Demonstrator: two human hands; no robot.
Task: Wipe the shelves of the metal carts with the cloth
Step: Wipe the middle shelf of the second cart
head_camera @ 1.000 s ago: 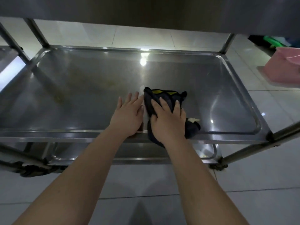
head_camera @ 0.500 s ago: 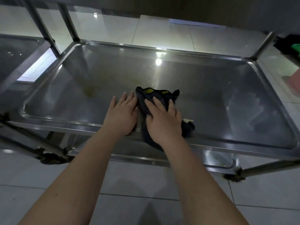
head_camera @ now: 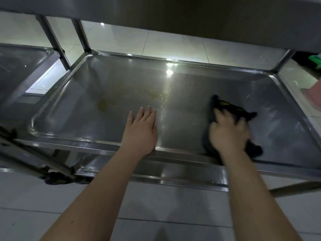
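On the right half of the cart's middle shelf point(head_camera: 121, 80) we see the dark cloth point(head_camera: 225, 106) with its yellow marking, lying near the front rim and bunched under the right hand point(head_camera: 227, 134). That hand lies on top of the cloth, but it is blurred, so we cannot tell whether the fingers clutch the fabric or only press it down. The left hand point(head_camera: 140, 133) lies flat on the bare metal at the front rim, well apart from the cloth, fingers straight and close together, holding nothing. Beyond its fingertips we see a yellowish stain point(head_camera: 104, 106). A lower shelf point(head_camera: 173, 173) shows beneath, a second cart point(head_camera: 15, 66) stands to the left, and a pink tub point(head_camera: 314, 96) sits on the floor at the right.
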